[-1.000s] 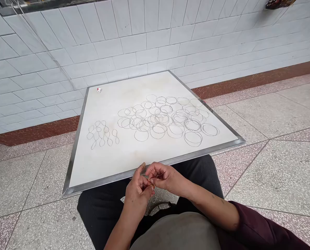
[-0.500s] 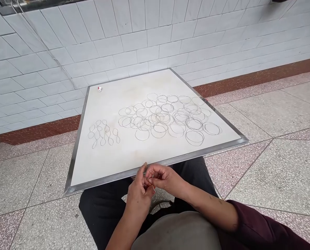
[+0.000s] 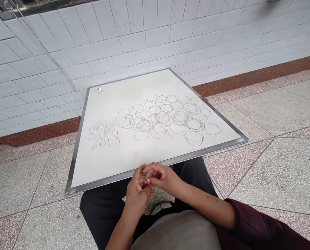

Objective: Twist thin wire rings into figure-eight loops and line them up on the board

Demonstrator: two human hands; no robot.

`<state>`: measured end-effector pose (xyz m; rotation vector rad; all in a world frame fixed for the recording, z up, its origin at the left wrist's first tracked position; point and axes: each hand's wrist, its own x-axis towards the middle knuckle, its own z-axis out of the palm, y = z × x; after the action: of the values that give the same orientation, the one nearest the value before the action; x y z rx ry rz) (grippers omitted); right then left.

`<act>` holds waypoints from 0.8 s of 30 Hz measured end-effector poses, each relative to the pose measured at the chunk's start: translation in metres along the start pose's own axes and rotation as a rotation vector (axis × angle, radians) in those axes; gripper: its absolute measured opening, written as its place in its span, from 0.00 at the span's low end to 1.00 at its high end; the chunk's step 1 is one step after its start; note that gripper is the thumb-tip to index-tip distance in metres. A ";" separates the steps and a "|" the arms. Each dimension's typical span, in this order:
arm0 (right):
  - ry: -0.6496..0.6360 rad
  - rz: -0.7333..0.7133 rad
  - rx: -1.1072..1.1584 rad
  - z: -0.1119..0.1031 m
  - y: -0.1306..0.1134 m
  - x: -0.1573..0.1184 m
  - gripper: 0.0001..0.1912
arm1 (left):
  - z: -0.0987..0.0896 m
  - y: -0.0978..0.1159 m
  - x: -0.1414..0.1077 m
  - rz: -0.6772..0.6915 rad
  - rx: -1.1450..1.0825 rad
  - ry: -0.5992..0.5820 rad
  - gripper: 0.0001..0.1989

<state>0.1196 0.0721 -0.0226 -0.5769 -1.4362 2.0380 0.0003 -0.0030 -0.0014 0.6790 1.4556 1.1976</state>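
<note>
My left hand (image 3: 138, 189) and my right hand (image 3: 161, 177) meet over my lap, just off the near edge of the white table (image 3: 113, 163). Both are closed around a thin wire loop (image 3: 154, 198), part of which hangs below the fingers. Fingertips hide most of the wire. Many thin wire rings (image 3: 158, 130) lie overlapping on the middle and right of the table. At its left lie several smaller figure-eight wire loops (image 3: 115, 137).
A small white and red object (image 3: 99, 90) sits at the table's far left corner. Metal trim (image 3: 102, 183) borders the tabletop. Behind stands a white tiled wall (image 3: 92, 45); my legs are under the near edge.
My fingers have shifted slightly around the wire, with my right fingertips a little further left. The rings and loops on the table lie as before.
</note>
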 end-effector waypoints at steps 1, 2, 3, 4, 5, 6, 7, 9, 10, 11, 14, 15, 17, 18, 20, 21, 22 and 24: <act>-0.015 0.001 0.003 0.000 0.000 0.000 0.10 | 0.000 -0.001 0.001 0.001 -0.007 -0.004 0.34; -0.031 0.005 0.000 0.000 -0.001 0.000 0.09 | 0.001 -0.002 0.001 0.009 -0.003 -0.006 0.33; -0.040 0.008 -0.005 0.000 -0.001 0.000 0.09 | 0.001 -0.004 0.001 0.019 0.007 -0.002 0.33; -0.041 0.007 -0.009 0.001 0.000 0.001 0.09 | 0.002 -0.005 0.002 0.031 0.018 0.005 0.32; -0.036 0.003 -0.008 0.001 0.000 0.001 0.09 | 0.002 -0.006 0.001 0.042 0.026 0.017 0.32; -0.028 -0.001 -0.004 0.002 0.001 0.001 0.09 | 0.002 -0.007 0.001 0.050 0.030 0.034 0.31; -0.020 -0.004 0.006 0.002 0.001 0.002 0.10 | 0.002 -0.007 0.001 0.052 0.031 0.053 0.31; -0.027 0.003 0.036 0.002 0.002 0.003 0.11 | 0.001 -0.006 0.000 0.046 0.028 0.079 0.31; -0.038 0.008 0.048 0.002 0.002 0.003 0.11 | 0.001 -0.005 0.000 0.042 0.024 0.078 0.31; -0.048 0.011 0.054 0.001 0.003 0.004 0.11 | 0.001 -0.003 -0.001 0.038 0.016 0.069 0.32; -0.066 -0.010 0.033 0.001 0.003 0.004 0.12 | 0.003 0.000 0.000 0.042 -0.029 0.032 0.28; -0.068 -0.017 0.017 0.000 0.002 0.004 0.12 | 0.004 0.000 0.000 0.047 -0.044 0.025 0.25; -0.084 -0.011 -0.024 -0.001 -0.001 0.003 0.13 | 0.004 0.001 0.001 0.056 -0.060 0.008 0.21; -0.075 -0.009 -0.057 -0.003 -0.003 0.003 0.14 | 0.004 0.001 0.001 0.055 -0.063 -0.003 0.21; -0.004 -0.027 -0.141 -0.008 -0.009 0.002 0.17 | 0.002 0.003 0.000 0.044 -0.075 -0.004 0.24; 0.041 -0.041 -0.184 -0.011 -0.011 0.002 0.18 | 0.000 0.005 -0.001 0.038 -0.084 0.013 0.26; 0.072 -0.048 -0.217 -0.013 -0.013 0.001 0.18 | -0.001 0.007 -0.001 0.034 -0.096 0.041 0.28; 0.071 -0.027 -0.237 -0.017 -0.015 0.000 0.17 | -0.004 0.011 -0.003 0.040 -0.129 0.108 0.31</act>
<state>0.1334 0.0873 -0.0143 -0.7158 -1.6457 1.8203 -0.0048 -0.0029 0.0093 0.5649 1.4454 1.3646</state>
